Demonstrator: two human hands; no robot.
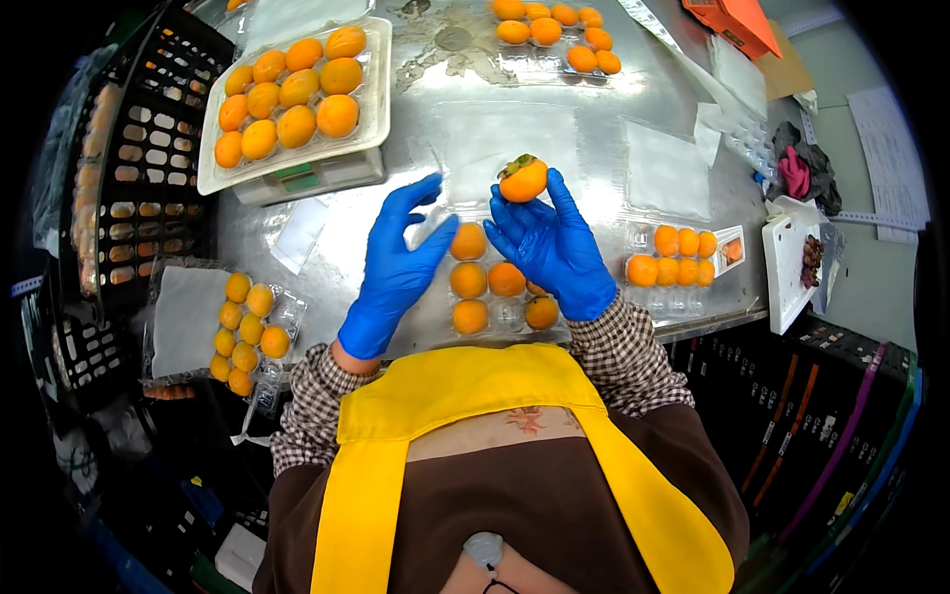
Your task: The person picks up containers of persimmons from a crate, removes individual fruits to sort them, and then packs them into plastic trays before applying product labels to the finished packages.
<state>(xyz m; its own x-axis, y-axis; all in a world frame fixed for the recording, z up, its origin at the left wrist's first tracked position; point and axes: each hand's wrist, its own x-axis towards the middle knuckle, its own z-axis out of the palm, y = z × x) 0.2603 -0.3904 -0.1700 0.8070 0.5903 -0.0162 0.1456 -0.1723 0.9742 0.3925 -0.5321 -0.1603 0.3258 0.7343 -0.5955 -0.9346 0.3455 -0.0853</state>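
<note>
My right hand (564, 259), in a blue glove, holds an orange persimmon (526, 184) with a green-brown leafy cap between thumb and fingers. The fruit is raised above the table. Also gloved in blue, my left hand (398, 267) is open, its thumb apart from the fingers and nothing in its grasp. Its thumb tip lies beside a persimmon (469, 242) in the clear plastic tray (507, 317) before me. Several more persimmons sit in that tray, some of its cells are bare, and my right hand and wrist hide part of it.
A white tray (382, 99) of persimmons rests on a scale (309, 180) at the far left. Other clear packs of fruit lie left (247, 332), right (673, 267) and far (546, 35). Black crates (148, 129) stand left; a white tray (784, 262) leans at right.
</note>
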